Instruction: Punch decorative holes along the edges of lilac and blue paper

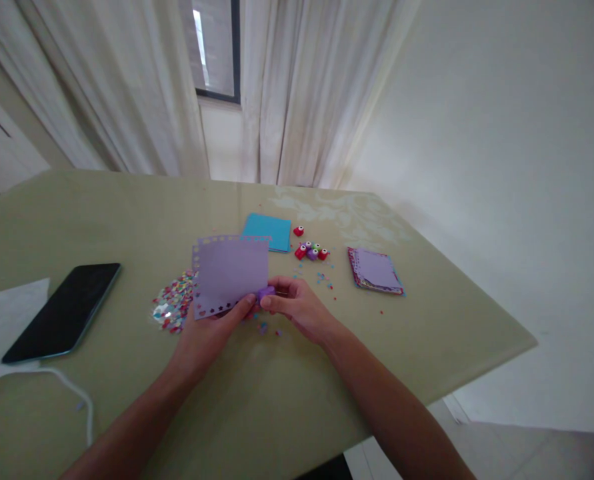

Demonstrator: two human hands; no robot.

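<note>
My left hand (219, 325) grips a square sheet of purple paper (231, 272) by its lower edge, thumb in front. Punched shapes run along the paper's left, top and bottom edges; no holes show along its right edge. At the lower right corner, my right hand (297, 303) pinches a small purple craft punch (265, 293) between thumb and fingers. The punch sits against the paper's corner, close to my left thumb. Behind the sheet lies a stack of blue paper squares (271, 232), partly covered by it. The fingers behind the paper are hidden.
Several small punches (313, 251) with eye-like dots cluster beyond my right hand, with a red one (299, 231) apart. A stack of punched paper (375, 270) lies right. Confetti in a clear bag or heap (171, 303) and a black tablet (64, 310) lie left, near a white cable (71, 383).
</note>
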